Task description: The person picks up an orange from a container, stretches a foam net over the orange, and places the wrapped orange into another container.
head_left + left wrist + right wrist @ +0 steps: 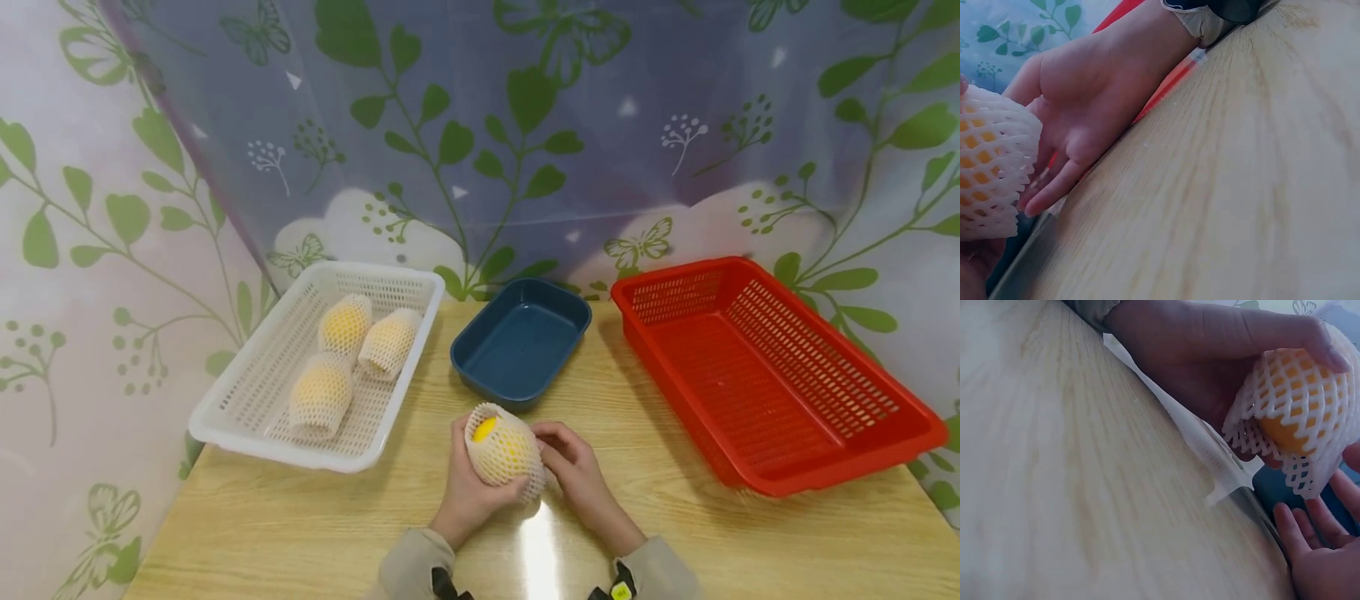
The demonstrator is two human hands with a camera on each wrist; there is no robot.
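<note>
My left hand holds a yellow fruit wrapped in a white foam net above the table, with the thumb across its near side. The fruit's bare skin shows at the net's open end. In the right wrist view, more of the orange-yellow fruit is exposed below the net's loose edge. My right hand is at the net's right side, thumb and forefinger pinching the mesh. Its other fingers hang loosely apart; the exact pinch is partly hidden.
On the left, a white basket contains several netted yellow fruits. Behind my hands stands a dark blue tray. A red basket stands on the right. A leaf-patterned curtain hangs behind the wooden table.
</note>
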